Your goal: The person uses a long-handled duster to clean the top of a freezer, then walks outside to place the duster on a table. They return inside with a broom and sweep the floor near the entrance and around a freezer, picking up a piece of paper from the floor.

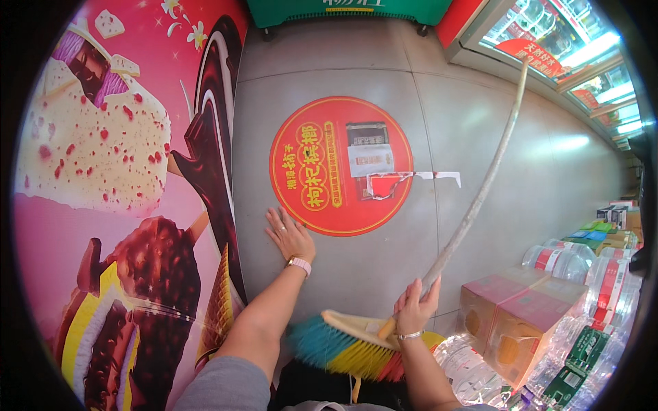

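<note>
My right hand [417,306] is closed around the lower handle of a broom [478,200], whose long pale stick slants up to the right. The broom head [354,341], with blue, yellow and red bristles, is close to my body, left of that hand. My left hand [291,236], wearing a ring, has its fingers spread with nothing in it, by the lower left edge of a round red floor sticker [339,216]. On the sticker's right part is a torn piece of paper or packaging [393,184], with a white strip reaching past the rim. Whether the left hand touches the floor I cannot tell.
A freezer side with ice-cream pictures [103,180] stands at the left. A green cabinet [349,13] is at the top, glass-door drink coolers [545,31] at the upper right. Cardboard boxes [519,313] and large plastic water bottles [609,287] crowd the lower right.
</note>
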Demonstrator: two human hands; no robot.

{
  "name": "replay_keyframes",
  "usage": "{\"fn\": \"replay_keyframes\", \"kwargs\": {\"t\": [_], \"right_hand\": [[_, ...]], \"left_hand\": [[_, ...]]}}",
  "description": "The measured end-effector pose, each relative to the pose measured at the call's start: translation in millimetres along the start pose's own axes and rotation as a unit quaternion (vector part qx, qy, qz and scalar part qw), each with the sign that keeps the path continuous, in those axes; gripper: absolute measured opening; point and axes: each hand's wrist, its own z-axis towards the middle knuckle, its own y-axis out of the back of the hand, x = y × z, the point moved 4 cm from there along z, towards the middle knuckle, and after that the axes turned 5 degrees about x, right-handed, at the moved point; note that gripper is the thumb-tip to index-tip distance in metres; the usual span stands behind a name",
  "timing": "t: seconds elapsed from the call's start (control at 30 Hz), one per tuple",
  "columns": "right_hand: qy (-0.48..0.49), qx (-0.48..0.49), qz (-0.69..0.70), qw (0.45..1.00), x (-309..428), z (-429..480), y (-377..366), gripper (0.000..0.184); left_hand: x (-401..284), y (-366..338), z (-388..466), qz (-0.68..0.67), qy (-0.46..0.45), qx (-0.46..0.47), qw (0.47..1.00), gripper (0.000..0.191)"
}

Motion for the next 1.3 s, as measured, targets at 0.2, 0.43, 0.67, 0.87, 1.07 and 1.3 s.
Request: {"fn": "replay_keyframes", "kwargs": {"t": [0.2,0.43,0.67,0.87,1.07,1.3], "right_hand": [[0.214,-0.101,-0.126,0.963,30.8,7.0,16.8,0.024],[0.164,-0.054,-0.010,0.985,11.3,45.1,57.0,0.014],[0.183,0.061,-0.409,0.892,-7.2,41.8,72.1,0.026],[0.175,0.113,-0.442,0.873,-24.0,55.6,68.0,0.035],[0.155,0.137,-0.414,0.886,-33.1,81.1,60.0,0.037],[0.058,0.239,-0.340,0.908,-36.0,77.2,39.8,0.035]], "left_hand": [[-1.2,2.9,0.7,-0.005,0.010,0.016,1.000,0.064],[1.2,0.2,1.6,0.008,0.010,0.001,1.000,0.062],[1.9,-1.7,0.2,0.000,0.007,-0.005,1.000,0.062],[0.2,-1.9,0.0,0.017,0.000,-0.012,1.000,0.062],[-0.8,-2.9,0.2,0.027,0.001,-0.016,1.000,0.061],[-3.0,-3.0,-1.0,0.031,-0.014,-0.030,0.999,0.060]]}}
